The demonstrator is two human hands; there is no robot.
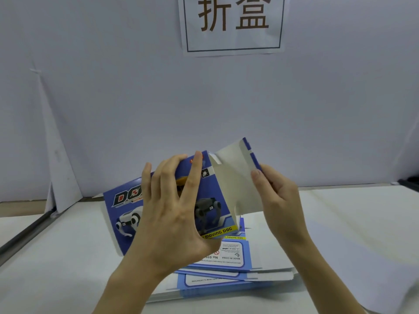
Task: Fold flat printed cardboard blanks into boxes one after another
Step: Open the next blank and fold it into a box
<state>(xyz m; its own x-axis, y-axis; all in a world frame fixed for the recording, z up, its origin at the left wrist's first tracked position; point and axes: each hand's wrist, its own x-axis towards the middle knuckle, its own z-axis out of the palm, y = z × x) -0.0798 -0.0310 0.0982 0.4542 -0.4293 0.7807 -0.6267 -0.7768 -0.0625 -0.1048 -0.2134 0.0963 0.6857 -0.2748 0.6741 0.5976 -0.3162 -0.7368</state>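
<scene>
A blue printed cardboard blank [127,209] with a robot dog picture is lifted above the table. My left hand [174,211] grips its printed front panel, fingers spread over the face and thumb beneath. My right hand [276,200] pinches the white inner side of a flap [233,177] that stands bent up at the blank's right end. Beneath the hands lies a stack of flat blanks [226,261], blue and white, printed side up.
A white table [56,257] carries the stack. A white back wall [136,109] with a paper sign [233,23] stands close behind. A folded white support [56,166] leans at the left. A dark object [408,184] sits at the right edge.
</scene>
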